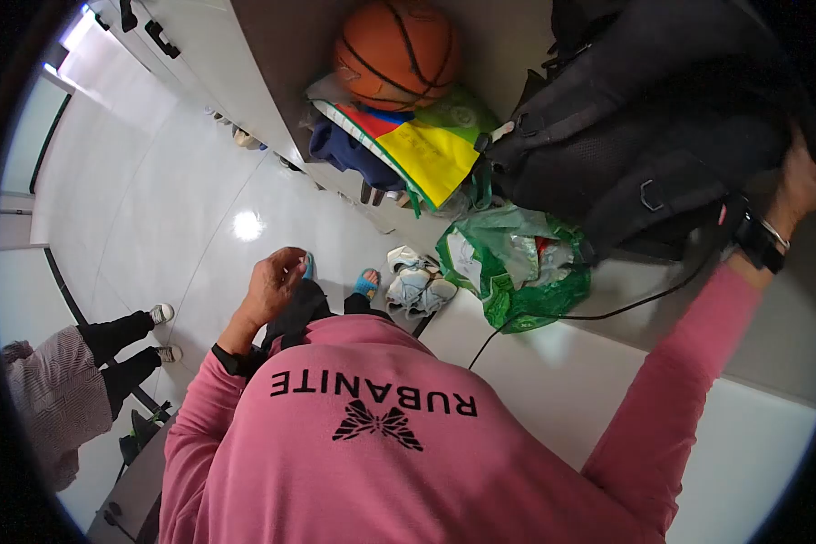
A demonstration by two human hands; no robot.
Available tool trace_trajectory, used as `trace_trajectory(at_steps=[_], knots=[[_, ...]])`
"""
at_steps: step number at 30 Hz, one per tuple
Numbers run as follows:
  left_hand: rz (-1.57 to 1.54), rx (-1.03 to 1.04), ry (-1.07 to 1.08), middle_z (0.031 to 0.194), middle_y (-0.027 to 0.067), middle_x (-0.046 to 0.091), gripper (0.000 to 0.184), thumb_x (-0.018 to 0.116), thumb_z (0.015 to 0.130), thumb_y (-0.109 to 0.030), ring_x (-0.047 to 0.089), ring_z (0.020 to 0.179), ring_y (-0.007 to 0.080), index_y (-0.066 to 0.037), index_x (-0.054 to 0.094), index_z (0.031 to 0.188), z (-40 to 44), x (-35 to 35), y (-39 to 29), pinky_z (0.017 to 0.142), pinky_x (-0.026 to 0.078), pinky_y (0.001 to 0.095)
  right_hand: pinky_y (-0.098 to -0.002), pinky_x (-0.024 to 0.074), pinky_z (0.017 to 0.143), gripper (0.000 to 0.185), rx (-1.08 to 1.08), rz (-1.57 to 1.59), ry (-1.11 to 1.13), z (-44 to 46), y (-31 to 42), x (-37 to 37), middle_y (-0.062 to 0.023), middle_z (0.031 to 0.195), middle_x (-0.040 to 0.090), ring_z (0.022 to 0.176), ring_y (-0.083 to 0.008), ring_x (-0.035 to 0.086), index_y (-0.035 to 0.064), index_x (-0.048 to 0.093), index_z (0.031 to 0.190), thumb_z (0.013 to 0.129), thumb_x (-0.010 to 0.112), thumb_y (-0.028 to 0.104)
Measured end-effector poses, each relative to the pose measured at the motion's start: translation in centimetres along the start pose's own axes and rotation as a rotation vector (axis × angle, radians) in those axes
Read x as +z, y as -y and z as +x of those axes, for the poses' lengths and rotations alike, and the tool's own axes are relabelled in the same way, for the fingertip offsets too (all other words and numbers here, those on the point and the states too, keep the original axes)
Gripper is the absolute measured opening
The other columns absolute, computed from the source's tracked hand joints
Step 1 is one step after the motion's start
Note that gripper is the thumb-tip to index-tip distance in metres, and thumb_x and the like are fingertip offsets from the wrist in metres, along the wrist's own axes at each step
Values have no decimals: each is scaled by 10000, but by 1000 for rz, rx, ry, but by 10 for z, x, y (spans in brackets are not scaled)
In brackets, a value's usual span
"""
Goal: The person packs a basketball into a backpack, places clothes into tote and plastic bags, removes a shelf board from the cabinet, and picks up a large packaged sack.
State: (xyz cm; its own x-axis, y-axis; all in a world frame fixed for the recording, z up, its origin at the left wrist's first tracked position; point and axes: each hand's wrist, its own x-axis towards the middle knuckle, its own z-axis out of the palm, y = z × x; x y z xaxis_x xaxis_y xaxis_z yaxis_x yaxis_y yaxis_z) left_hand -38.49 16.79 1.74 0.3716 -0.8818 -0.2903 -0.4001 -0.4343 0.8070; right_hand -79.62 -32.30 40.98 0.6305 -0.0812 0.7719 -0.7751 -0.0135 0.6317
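Observation:
My left hand (pixel 272 283) hangs above the floor in front of my body, its fingers loosely bent and slightly apart, with nothing in them. At the far right, my right hand (pixel 805 186) is beside the outer side of a black backpack (pixel 635 127); it is blurred and its fingertips are partly hidden, so a grip cannot be made out. The backpack lies on a grey shelf. A green and clear plastic bag (pixel 517 263) with things inside sits beside it. A thin black cable (pixel 639 304) runs from near my right wrist past the bag.
An orange basketball (pixel 397 54) rests on a yellow, red and green bag (pixel 426 154), next to dark blue cloth (pixel 358 156). Light sneakers (pixel 417 286) stand on the floor near my feet in blue slippers. Another person (pixel 63 394) stands at the left. White cabinet doors (pixel 218 63) are at the top.

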Motion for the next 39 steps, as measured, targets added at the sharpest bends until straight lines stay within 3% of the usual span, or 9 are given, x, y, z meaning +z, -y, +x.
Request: trace_trajectory(at_steps=[3,22,27,29,33,34,35,36,39], knots=[[-30,108,-63,836,111,622,199,562,856,-118,545,671,153,19,570,1000,0,-4,-12,590,430,284,-393,481,643,290,205,692,-285,50,79,-117,-214,810,649,684,-281,627,-65,638,876,667,676,133],[-425,509,-331,1084,126,551,566,578,849,-189,547,890,163,-20,340,1334,-61,-107,-48,806,428,289,-311,406,478,290,209,953,-431,106,89,-311,-110,663,593,535,-173,493,-115,584,832,669,695,98],[-450,620,-539,1095,134,540,352,438,869,-76,539,955,181,49,447,1198,-98,-139,-49,814,427,297,-288,429,624,291,-184,1492,-620,125,167,-314,-104,747,597,652,-159,509,-93,580,867,709,694,124],[-426,672,-670,1061,135,548,260,415,880,-77,534,946,193,47,507,1089,-112,-149,-38,803,427,311,-363,453,690,322,50,1261,-503,122,199,-325,-151,800,623,679,-243,562,-54,605,931,758,671,209],[-306,705,-852,937,154,534,207,390,909,-107,507,859,222,51,519,876,-145,-166,-29,765,416,331,-263,494,701,224,497,1437,-211,118,293,-398,-55,756,642,707,-136,598,-4,642,809,596,590,-53],[-364,729,-843,885,151,523,221,391,915,-126,494,828,219,47,511,848,-157,-168,-24,743,407,324,-263,504,658,323,471,1719,-224,112,306,-388,-96,749,643,696,-137,603,-35,595,996,674,616,-33],[-420,750,-836,833,149,512,240,393,921,-146,480,797,217,43,502,819,-170,-171,-22,721,399,317,-429,411,727,293,-47,1039,15,79,323,-395,-148,827,583,778,-316,544,77,631,901,634,613,196],[-383,855,-727,748,133,488,349,389,934,-235,455,721,217,36,483,735,-180,-177,-25,680,377,310,-437,384,677,258,317,1598,-525,93,353,-398,-146,765,501,714,-331,489,57,577,803,556,582,128],[-496,739,-342,733,163,533,508,372,933,-390,495,664,230,14,514,660,-198,-174,-36,676,390,304,-343,437,622,318,461,1862,-226,79,388,-444,-120,786,507,736,-294,524,20,563,817,503,587,-25]])
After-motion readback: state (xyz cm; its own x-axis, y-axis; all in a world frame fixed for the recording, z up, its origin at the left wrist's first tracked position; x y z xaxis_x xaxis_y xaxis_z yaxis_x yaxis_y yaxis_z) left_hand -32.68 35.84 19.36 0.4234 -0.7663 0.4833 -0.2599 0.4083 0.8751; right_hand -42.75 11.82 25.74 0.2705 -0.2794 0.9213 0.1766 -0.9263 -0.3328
